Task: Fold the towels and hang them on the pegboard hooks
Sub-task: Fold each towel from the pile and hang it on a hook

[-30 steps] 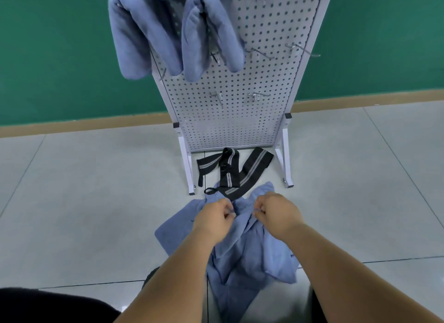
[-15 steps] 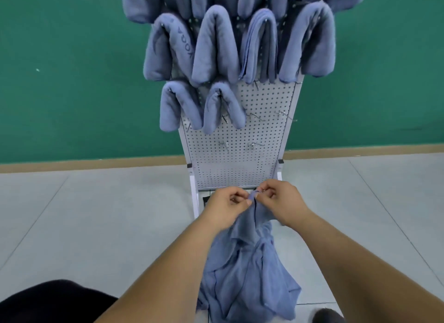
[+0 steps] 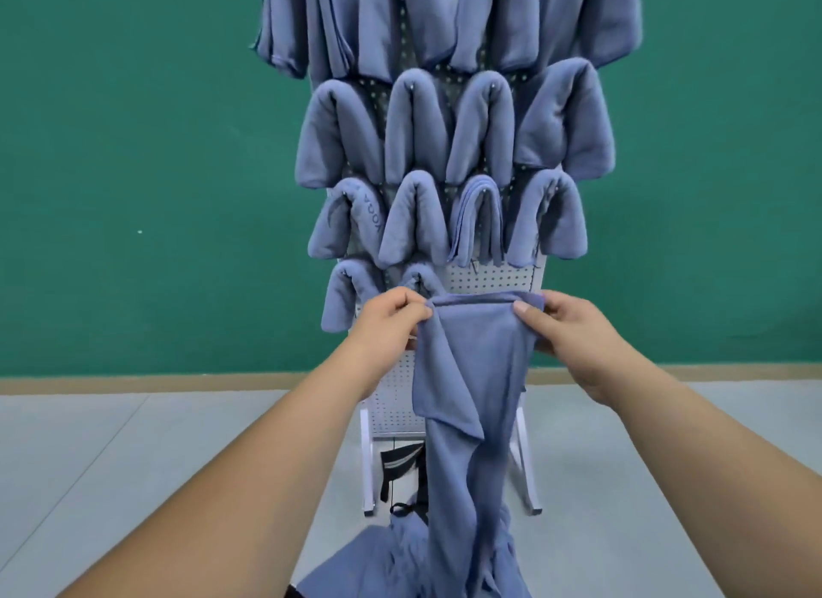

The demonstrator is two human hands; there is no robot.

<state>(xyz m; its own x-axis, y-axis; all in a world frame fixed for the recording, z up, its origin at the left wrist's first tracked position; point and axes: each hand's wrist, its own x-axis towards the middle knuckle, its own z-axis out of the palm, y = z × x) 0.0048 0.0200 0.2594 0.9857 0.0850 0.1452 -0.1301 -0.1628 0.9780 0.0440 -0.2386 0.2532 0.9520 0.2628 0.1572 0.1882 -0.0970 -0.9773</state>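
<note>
I hold a blue towel [image 3: 471, 375] up by its top edge in front of the white pegboard [image 3: 493, 277]. My left hand [image 3: 391, 319] pinches the edge's left end and my right hand [image 3: 565, 326] pinches its right end, stretching it flat between them. The rest of the towel hangs down twisted, and its lower part lies bunched on the floor. Several folded blue towels [image 3: 449, 125] hang in rows on the pegboard's hooks, covering most of its upper part. The two lowest hanging towels [image 3: 351, 295] sit just behind my left hand.
The pegboard stands on white legs [image 3: 368, 464] on a grey tiled floor [image 3: 133, 464] before a green wall [image 3: 133, 152]. A black strap with grey stripes [image 3: 400, 464] lies on the floor between the legs.
My hands rose with the towel from the floor to chest height, then spread apart along its top edge. The view tilted up, showing more rows of hanging towels.
</note>
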